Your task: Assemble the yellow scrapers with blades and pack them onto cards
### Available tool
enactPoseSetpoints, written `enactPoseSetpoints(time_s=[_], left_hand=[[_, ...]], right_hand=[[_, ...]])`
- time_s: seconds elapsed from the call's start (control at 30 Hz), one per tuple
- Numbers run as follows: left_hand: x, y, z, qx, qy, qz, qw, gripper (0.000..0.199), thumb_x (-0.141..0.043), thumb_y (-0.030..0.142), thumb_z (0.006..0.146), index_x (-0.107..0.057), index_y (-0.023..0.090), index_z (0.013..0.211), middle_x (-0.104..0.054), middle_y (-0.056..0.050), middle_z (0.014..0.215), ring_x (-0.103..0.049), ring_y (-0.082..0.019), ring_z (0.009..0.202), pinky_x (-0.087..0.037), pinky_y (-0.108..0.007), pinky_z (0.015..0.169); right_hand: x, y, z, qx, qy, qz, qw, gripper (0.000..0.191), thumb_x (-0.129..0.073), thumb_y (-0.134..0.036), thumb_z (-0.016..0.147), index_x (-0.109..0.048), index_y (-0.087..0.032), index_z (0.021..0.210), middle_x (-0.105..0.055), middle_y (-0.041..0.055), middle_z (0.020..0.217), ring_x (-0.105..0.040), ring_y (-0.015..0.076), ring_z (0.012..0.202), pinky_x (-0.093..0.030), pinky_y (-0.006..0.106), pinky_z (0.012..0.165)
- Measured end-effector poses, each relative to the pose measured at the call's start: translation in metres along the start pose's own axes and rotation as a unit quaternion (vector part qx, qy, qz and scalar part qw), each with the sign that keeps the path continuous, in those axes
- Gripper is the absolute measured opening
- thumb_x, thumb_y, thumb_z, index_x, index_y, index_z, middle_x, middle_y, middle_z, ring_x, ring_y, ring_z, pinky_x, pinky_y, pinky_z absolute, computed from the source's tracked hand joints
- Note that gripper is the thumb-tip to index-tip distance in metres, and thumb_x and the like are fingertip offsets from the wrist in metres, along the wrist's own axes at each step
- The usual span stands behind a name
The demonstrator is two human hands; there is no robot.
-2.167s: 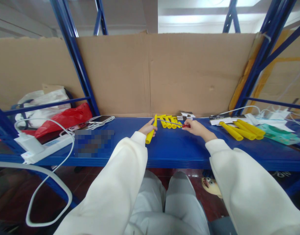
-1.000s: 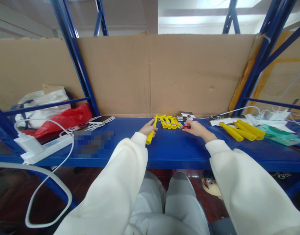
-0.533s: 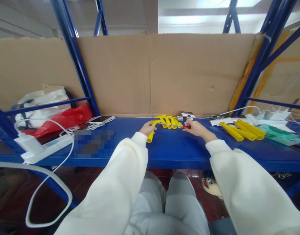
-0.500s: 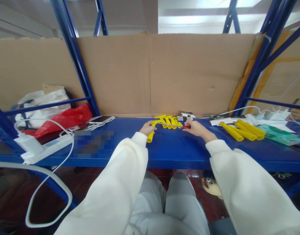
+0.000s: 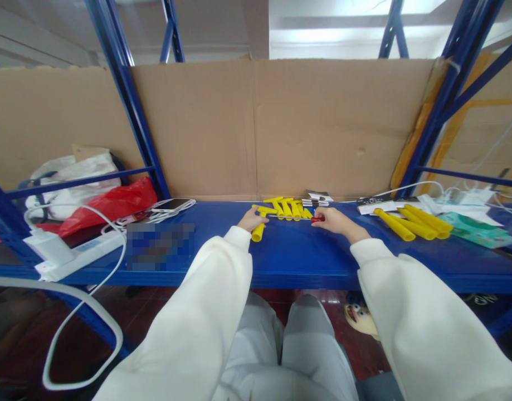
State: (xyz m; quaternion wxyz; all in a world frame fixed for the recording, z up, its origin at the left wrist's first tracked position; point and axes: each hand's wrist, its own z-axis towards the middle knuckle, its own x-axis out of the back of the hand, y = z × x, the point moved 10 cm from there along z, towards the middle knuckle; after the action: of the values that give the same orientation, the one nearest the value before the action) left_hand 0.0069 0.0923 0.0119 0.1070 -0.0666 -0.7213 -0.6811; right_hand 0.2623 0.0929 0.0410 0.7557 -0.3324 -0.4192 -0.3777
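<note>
My left hand is closed around a yellow T-shaped plastic piece, its tube pointing down toward me. In my right hand is a screwdriver with a red handle, gripped with the fingers closed. Its long metal shaft runs left to the head of the yellow piece; whether the tip touches it is too small to tell. Just behind the shaft lie several similar yellow T-shaped pieces in a row on the blue shelf top.
Several yellow tubes lie at right beside a green packet. Black-and-white clip-like items are by the cardboard wall. At left are a phone, a power strip, white cables and a red bag.
The screwdriver's shaft has gone from slanting up to the left to nearly level, lower at the yellow piece. That piece has tilted slightly in my left hand. Both hands stay about in place.
</note>
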Motion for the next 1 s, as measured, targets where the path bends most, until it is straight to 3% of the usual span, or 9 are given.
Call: enactPoseSetpoints(time_s=[0.23, 0.57, 0.83, 1.0], left_hand=[[0.002, 0.0, 0.002, -0.002, 0.01, -0.015, 1.0, 0.08, -0.069, -0.001, 0.074, -0.04, 0.012, 0.148, -0.072, -0.007, 0.093, -0.061, -0.01, 0.052, -0.051, -0.02, 0.052], [0.004, 0.001, 0.001, -0.009, 0.018, -0.059, 0.998, 0.047, -0.068, -0.005, 0.072, -0.062, 0.014, 0.115, -0.07, 0.0, 0.076, -0.062, -0.01, 0.051, -0.057, -0.022, 0.058], [0.007, -0.007, 0.003, 0.022, 0.041, -0.092, 0.995, 0.055, -0.07, -0.005, 0.075, -0.057, 0.007, 0.126, -0.073, -0.005, 0.08, -0.061, -0.009, 0.049, -0.056, -0.023, 0.058], [0.003, -0.007, 0.007, 0.018, 0.017, -0.079, 0.997, 0.042, -0.069, -0.005, 0.075, -0.064, 0.006, 0.115, -0.071, -0.003, 0.073, -0.061, -0.009, 0.05, -0.054, -0.022, 0.061]], right_hand=[[-0.005, 0.0, -0.001, -0.014, -0.034, 0.01, 0.999, 0.012, -0.07, -0.029, 0.078, -0.061, -0.02, 0.075, -0.071, 0.0051, 0.077, -0.062, 0.0191, 0.069, -0.044, 0.028, 0.064], [-0.017, 0.008, 0.001, 0.001, -0.072, -0.003, 0.997, 0.015, -0.069, -0.033, 0.08, -0.068, -0.019, 0.074, -0.073, 0.0072, 0.077, -0.063, 0.0199, 0.07, -0.046, 0.028, 0.065], [-0.018, 0.01, 0.0, -0.012, -0.092, 0.033, 0.995, 0.022, -0.07, -0.042, 0.082, -0.074, -0.02, 0.08, -0.076, 0.0079, 0.083, -0.068, 0.0219, 0.074, -0.052, 0.03, 0.07], [-0.016, 0.005, -0.001, -0.016, -0.095, 0.041, 0.995, 0.026, -0.07, -0.045, 0.081, -0.075, -0.02, 0.083, -0.077, 0.0086, 0.086, -0.069, 0.0233, 0.077, -0.054, 0.031, 0.073]])
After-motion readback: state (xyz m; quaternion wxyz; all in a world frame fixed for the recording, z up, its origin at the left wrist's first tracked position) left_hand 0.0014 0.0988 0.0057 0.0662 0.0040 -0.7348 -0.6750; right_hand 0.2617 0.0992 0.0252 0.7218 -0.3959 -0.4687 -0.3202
